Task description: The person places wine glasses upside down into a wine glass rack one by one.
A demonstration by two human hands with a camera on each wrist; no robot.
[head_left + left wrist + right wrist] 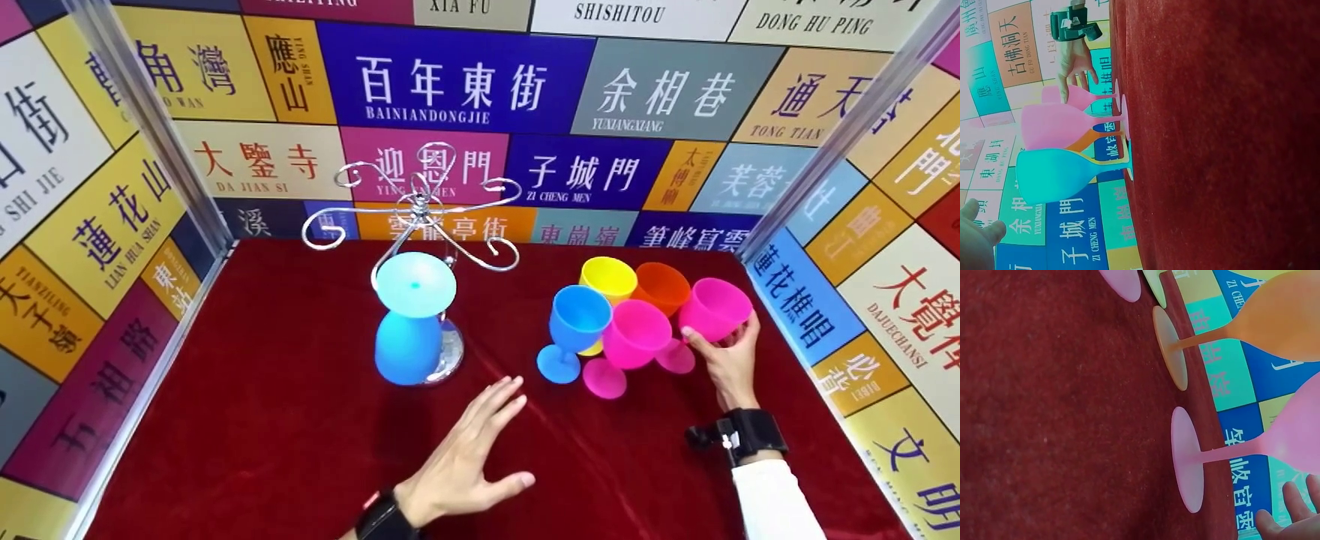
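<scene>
My right hand [731, 364] holds the bowl of the rightmost pink goblet [716, 307], thumb on the near left side and fingers on the right. In the right wrist view, that goblet's foot [1188, 460] rests on the red cloth, with some fingertips [1296, 500] loose below the bowl. My left hand [461, 457] hovers with fingers extended, holding nothing. Beside the held goblet, upright, are a second pink goblet [637, 335], a blue goblet [580, 319], a yellow goblet [607, 276] and an orange-red goblet [663, 285].
Behind my left hand stands a chrome rack [420, 206] with curled arms. Another blue goblet [409, 349] is upside down at its front, its foot uppermost. Red cloth [285, 420] covers the table. Panels with printed place names [457, 82] enclose the back and sides.
</scene>
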